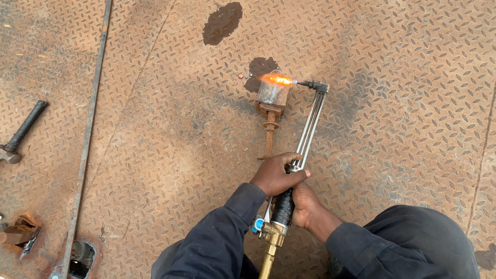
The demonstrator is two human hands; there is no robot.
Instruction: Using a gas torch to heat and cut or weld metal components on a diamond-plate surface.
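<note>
Rusty checker-plate floor (155, 129) fills the frame. Cutting torch (302, 139) runs centre to upper middle, its flame on the grey metal cylinder (272, 92) atop a rusty bolt-like stem. Heating is under way, I'd say; next needs a steady tip. Left hand (276, 175) and right hand (305, 204) wrap the handle tight. Hammer (20, 134) lies far left.

Floor plate (155, 129): we see rusty brown steel — raised diamond tread, dark stains.
Torch (305, 134): silver tubes, black grip, brass base.
Flame (276, 79): bright orange.
Cylinder part (272, 93): grey top — rusty stem.
Sleeves (227, 232): we see dark navy.
Hammer (20, 134): black handle.
</note>
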